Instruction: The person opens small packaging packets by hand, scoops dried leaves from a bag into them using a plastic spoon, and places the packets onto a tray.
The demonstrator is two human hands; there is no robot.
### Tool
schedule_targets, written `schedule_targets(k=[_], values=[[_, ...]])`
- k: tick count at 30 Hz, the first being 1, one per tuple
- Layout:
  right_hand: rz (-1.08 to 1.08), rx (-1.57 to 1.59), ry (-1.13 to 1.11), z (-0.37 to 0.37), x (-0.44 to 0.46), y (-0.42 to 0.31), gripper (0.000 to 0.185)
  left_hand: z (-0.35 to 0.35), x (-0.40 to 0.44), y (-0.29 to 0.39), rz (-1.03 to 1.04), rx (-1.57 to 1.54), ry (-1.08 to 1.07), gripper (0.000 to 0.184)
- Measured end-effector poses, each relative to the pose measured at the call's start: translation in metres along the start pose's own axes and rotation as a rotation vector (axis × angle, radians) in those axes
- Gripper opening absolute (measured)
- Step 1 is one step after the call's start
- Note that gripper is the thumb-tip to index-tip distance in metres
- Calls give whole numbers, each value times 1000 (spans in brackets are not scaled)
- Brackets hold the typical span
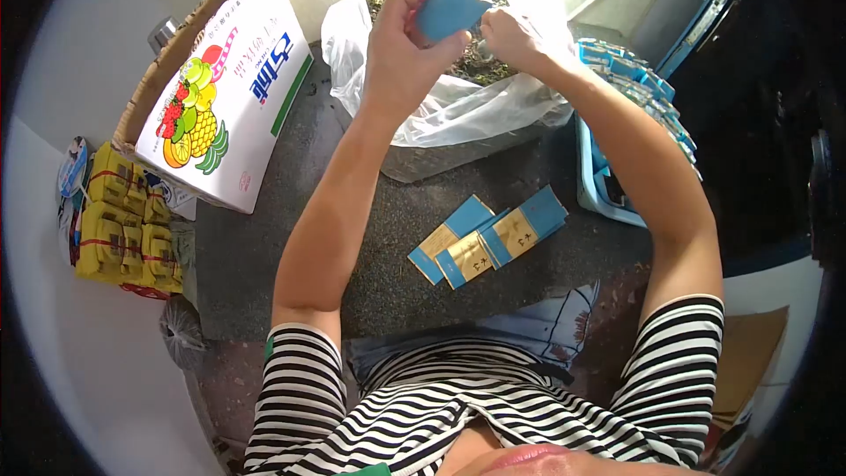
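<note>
A blue packet (452, 11) is held upright by my left hand (404, 57), thumb on one side and fingers on the other, above a clear plastic bag (441, 119) of dried leafy material (480, 69). Just right of the packet is my right hand (513, 38), its fingers closed together near the packet's edge; what they hold is too small to make out. Nearer my body, several flat blue and gold packets (511, 238) lie overlapping on the dark table (370, 286).
A white fruit-print carton (238, 88) stands open at the left, with yellow packages (110, 220) beyond it. At the right, beside my right forearm, a blue basket (586, 172) holds many blue packets (634, 79). A dark blue door or cabinet (705, 26) is farther right.
</note>
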State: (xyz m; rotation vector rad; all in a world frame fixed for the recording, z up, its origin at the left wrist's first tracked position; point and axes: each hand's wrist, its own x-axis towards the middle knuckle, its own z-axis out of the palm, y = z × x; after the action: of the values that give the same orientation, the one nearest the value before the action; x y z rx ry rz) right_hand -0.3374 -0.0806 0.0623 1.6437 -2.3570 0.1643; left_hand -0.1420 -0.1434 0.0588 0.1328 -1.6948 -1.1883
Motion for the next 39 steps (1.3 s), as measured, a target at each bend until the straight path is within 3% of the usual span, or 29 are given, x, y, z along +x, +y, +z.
schedule_targets(k=[2, 3, 5, 6, 8, 12, 16, 17, 20, 22, 25, 29, 32, 34, 36, 38, 39], values=[[123, 323, -29, 22, 16, -4, 27, -9, -1, -4, -58, 10, -16, 47], [121, 325, -31, 26, 21, -6, 27, -13, -1, -6, -60, 12, -14, 47], [300, 845, -181, 34, 29, -9, 22, -20, -1, -8, -132, 51, -46, 48], [298, 843, -189, 43, 34, -5, 22, -23, -1, -9, -137, 51, -40, 48], [364, 1236, -294, 57, 44, 6, 23, -27, 0, -11, -171, 127, -74, 46], [435, 1428, -352, 58, 48, 18, 22, -39, 3, -27, -202, 140, -77, 53], [270, 1360, -318, 17, 44, 31, 26, -44, 7, -26, -257, 155, -77, 56], [199, 1390, -463, 11, 54, 49, 28, -44, 6, -24, -287, 165, -80, 56], [180, 1398, -283, -19, 40, 49, 30, -43, 7, -19, -297, 236, -109, 57], [153, 1301, -382, -40, 47, 55, 31, -41, 9, -17, -318, 294, -111, 59], [226, 1221, -212, -64, 32, 47, 29, -37, 15, -21, -295, 350, -113, 60], [162, 1203, -205, -79, 21, 34, 27, -24, 24, -23, -265, 393, -127, 59], [2, 1087, -147, -81, 17, 18, 26, -13, 26, -22, -251, 320, -138, 56], [-400, 737, -81, -74, 24, 13, 25, -8, 28, -23, -253, 270, -136, 54], [-345, 744, -96, -79, 20, 6, 25, -5, 25, -32, -217, 242, -85, 51], [-572, 741, 166, -77, 21, 13, 26, -7, 24, -34, -202, 242, -75, 51], [-537, 721, 192, -81, 17, 20, 27, -8, 23, -30, -250, 249, -72, 52]])
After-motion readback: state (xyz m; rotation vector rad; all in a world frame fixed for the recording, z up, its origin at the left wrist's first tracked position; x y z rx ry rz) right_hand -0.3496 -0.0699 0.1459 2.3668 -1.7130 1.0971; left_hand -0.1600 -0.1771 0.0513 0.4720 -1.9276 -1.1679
